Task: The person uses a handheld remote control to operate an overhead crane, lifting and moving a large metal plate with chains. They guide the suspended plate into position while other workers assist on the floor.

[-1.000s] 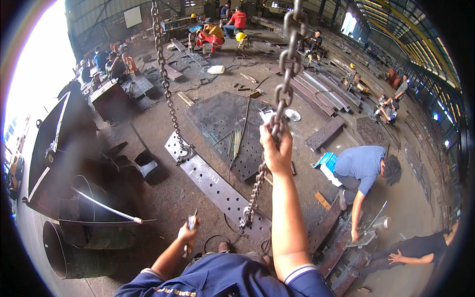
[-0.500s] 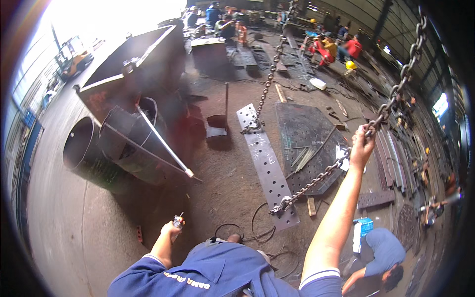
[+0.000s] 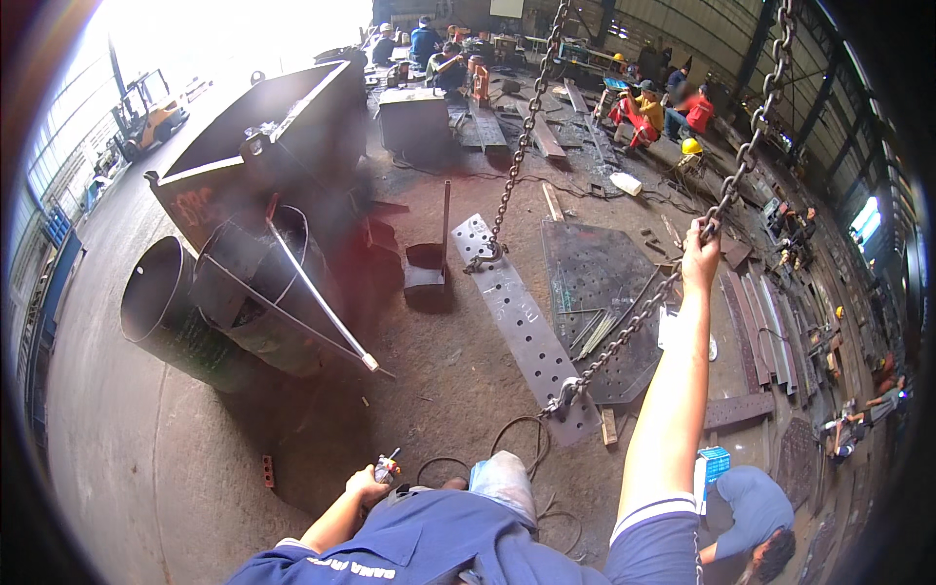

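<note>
My right hand (image 3: 700, 255) is raised and wrapped around a heavy steel lifting chain (image 3: 749, 161). That chain runs down to a hook (image 3: 565, 396) at the near end of a long steel plate with holes (image 3: 526, 327). A second chain (image 3: 517, 161) drops to another hook (image 3: 485, 259) at the plate's far end. Low in front of my body, my left hand (image 3: 365, 484) is closed around a small handheld device with a short stub (image 3: 388, 468), which looks like a remote control. Whether the plate touches the floor I cannot tell.
Steel drums (image 3: 161, 302) and a large open metal bin (image 3: 278, 132) stand at left. A broad perforated plate (image 3: 604, 292) with rods on it lies right of the long plate. A co-worker (image 3: 756, 507) bends at lower right. Cables (image 3: 531, 439) curl near my feet.
My view has shifted. My right hand and its chain appear further left, still gripped. My left hand has come in closer to my body with the device. My knee now shows.
</note>
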The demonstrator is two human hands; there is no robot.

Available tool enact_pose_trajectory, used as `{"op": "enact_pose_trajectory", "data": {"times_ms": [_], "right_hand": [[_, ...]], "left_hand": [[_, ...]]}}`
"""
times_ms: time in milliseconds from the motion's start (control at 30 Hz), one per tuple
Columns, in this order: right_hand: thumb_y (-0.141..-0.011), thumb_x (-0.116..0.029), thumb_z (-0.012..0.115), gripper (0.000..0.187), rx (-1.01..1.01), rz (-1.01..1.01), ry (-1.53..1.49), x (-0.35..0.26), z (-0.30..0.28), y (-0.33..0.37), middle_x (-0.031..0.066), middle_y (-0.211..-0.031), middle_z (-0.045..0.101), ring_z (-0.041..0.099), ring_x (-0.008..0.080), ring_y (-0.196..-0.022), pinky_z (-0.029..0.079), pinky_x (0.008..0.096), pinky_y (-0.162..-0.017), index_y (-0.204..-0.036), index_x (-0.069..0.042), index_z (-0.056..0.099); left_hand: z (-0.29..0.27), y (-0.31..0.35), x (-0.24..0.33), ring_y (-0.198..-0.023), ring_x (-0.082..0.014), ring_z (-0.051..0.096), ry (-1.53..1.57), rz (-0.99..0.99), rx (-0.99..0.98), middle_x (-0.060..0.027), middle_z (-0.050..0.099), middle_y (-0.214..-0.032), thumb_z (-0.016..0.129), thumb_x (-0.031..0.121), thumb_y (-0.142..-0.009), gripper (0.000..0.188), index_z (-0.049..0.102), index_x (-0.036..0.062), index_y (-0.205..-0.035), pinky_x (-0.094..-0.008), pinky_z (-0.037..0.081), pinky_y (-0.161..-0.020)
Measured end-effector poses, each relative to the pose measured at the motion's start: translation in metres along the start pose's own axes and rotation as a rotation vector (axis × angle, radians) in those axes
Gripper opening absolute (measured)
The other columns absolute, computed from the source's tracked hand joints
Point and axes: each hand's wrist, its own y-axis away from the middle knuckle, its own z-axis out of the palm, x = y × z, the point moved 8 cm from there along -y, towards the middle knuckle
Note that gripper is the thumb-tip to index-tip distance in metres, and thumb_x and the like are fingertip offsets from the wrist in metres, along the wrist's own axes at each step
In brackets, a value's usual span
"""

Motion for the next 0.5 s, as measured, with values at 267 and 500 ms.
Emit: {"op": "enact_pose_trajectory", "data": {"times_ms": [267,500], "right_hand": [[-0.102,-0.027,0.059,0.025,0.224,-0.175,0.286,0.061,0.013,0.032,0.0089,-0.093,0.066,0.063,0.0203,-0.08,0.05,0.0357,-0.073,-0.111,-0.004,0.061],[-0.101,-0.025,0.06,0.027,0.382,-0.315,0.256,0.13,0.011,0.094,0.0092,-0.088,0.068,0.063,0.019,-0.074,0.049,0.0347,-0.066,-0.113,-0.001,0.064]], "left_hand": [[0.027,-0.09,0.036,-0.102,-0.0347,0.069,0.028,0.137,0.079,-0.0197,0.071,-0.11,0.072,0.049,-0.069,0.07,0.057,0.0083,-0.124,-0.0439,0.055,-0.089],[0.09,-0.233,0.115,-0.101,-0.0366,0.069,0.072,0.25,0.098,-0.0196,0.07,-0.107,0.072,0.045,-0.07,0.059,0.056,0.0109,-0.115,-0.0464,0.054,-0.087]]}}
